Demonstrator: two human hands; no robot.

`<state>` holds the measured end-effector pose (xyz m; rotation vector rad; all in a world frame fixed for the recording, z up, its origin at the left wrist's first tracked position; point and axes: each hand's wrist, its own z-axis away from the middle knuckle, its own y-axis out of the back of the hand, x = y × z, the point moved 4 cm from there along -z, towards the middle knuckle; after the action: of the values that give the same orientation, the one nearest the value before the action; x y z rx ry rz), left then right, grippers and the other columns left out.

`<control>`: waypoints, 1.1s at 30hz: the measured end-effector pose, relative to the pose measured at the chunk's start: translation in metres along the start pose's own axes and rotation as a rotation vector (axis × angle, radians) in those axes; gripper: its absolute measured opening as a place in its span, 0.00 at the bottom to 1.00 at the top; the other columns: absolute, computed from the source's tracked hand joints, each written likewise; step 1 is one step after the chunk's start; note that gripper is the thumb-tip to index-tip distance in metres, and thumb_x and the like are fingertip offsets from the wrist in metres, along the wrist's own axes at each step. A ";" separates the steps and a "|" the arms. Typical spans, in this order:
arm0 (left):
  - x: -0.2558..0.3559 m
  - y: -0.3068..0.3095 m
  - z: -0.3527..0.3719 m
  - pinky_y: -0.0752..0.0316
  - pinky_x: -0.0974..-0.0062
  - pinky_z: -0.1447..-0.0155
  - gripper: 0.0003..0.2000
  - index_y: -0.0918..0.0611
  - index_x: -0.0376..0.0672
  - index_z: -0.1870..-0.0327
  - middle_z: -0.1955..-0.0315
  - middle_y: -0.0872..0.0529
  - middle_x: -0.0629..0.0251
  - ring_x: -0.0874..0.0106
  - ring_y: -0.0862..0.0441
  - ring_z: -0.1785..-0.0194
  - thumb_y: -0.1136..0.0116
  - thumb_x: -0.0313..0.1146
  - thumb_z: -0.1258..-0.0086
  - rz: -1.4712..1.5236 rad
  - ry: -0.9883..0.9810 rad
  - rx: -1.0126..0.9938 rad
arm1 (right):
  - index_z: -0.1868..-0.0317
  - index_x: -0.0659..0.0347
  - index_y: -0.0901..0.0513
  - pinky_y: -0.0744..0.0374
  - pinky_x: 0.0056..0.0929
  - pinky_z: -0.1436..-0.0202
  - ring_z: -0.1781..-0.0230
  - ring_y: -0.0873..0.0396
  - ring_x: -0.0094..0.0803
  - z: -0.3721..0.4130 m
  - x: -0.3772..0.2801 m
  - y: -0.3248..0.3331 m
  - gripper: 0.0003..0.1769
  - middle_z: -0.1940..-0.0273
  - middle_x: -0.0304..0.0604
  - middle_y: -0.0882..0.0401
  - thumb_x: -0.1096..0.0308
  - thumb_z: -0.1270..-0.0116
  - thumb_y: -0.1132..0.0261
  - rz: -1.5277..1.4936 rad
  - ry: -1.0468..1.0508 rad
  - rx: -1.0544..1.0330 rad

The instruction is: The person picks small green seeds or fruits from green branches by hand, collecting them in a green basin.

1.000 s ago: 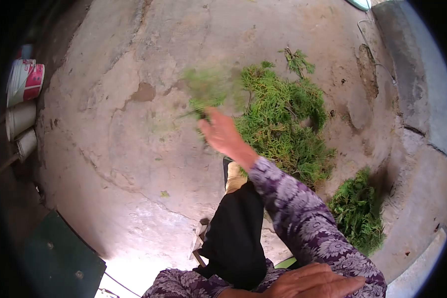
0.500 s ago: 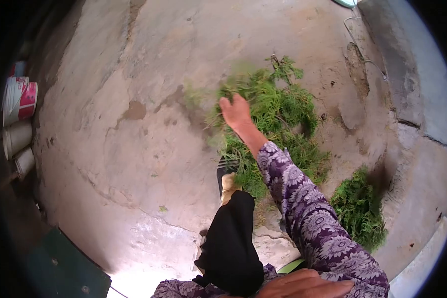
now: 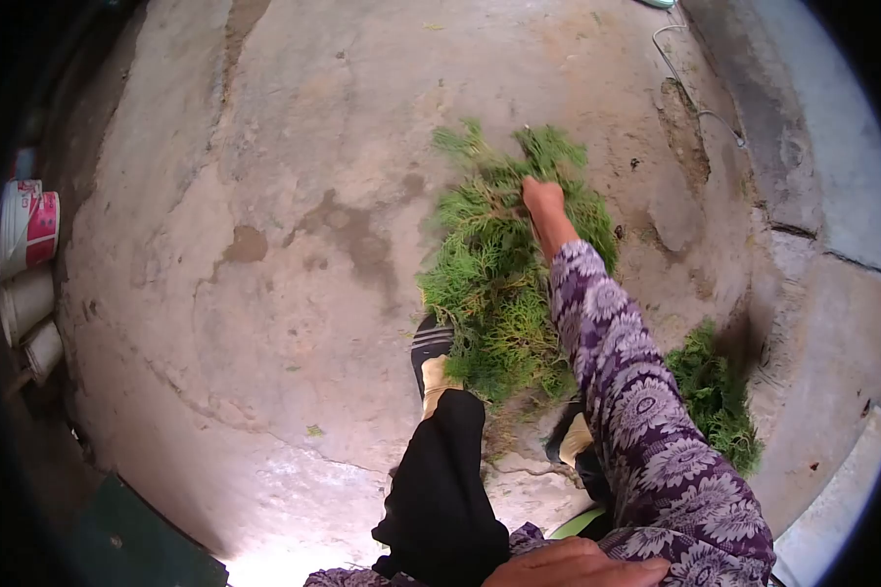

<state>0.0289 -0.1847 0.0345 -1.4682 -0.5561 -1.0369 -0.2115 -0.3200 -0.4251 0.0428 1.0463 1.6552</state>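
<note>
My right hand point(image 3: 543, 201), in the patterned purple sleeve, is closed around a branch at the upper part of a green leafy pile point(image 3: 494, 264). The pile lies on the floor in front of my feet, its feathery sprigs slightly blurred at the top. At the bottom edge, my left hand point(image 3: 582, 565) rests near my lap with its fingers stretched out to the right, holding nothing visible; part of it is cut off by the frame. A second, smaller clump of green branches point(image 3: 715, 406) sits to the right of my sleeve.
White buckets point(image 3: 24, 230) lie on their sides at the far left. A dark green panel point(image 3: 142, 538) is at the bottom left. A thin cable point(image 3: 690, 93) runs along the floor at the upper right. My sandalled foot point(image 3: 433, 362) touches the pile's left edge.
My right hand has moved right from the pile's left side and closed on a branch. The sprigs beneath have shifted and lie bunched differently. The view has moved slightly.
</note>
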 end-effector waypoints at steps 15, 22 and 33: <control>-0.007 -0.006 0.012 0.28 0.74 0.71 0.21 0.24 0.27 0.61 0.75 0.19 0.53 0.66 0.21 0.74 0.46 0.43 0.39 0.017 -0.040 -0.055 | 0.46 0.83 0.39 0.35 0.29 0.48 0.49 0.32 0.37 0.184 0.059 0.078 0.36 0.49 0.57 0.32 0.54 0.41 0.41 -0.656 -0.074 0.125; -0.009 -0.016 0.014 0.27 0.74 0.69 0.21 0.23 0.27 0.61 0.74 0.18 0.52 0.64 0.20 0.73 0.45 0.42 0.40 0.005 0.004 0.005 | 0.67 0.69 0.23 0.29 0.28 0.69 0.73 0.27 0.29 0.064 -0.008 0.118 0.22 0.72 0.42 0.23 0.52 0.41 0.42 -0.267 0.153 0.272; -0.029 -0.014 0.000 0.27 0.75 0.70 0.17 0.22 0.28 0.64 0.75 0.18 0.52 0.65 0.20 0.74 0.42 0.38 0.43 -0.055 0.051 0.010 | 0.60 0.64 0.23 0.24 0.27 0.69 0.70 0.22 0.30 0.066 0.212 0.107 0.17 0.67 0.44 0.20 0.60 0.34 0.52 -0.685 -0.496 0.006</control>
<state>0.0035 -0.1754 0.0175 -1.4201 -0.5673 -1.1101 -0.3388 -0.1095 -0.4161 0.0835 0.5859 0.9456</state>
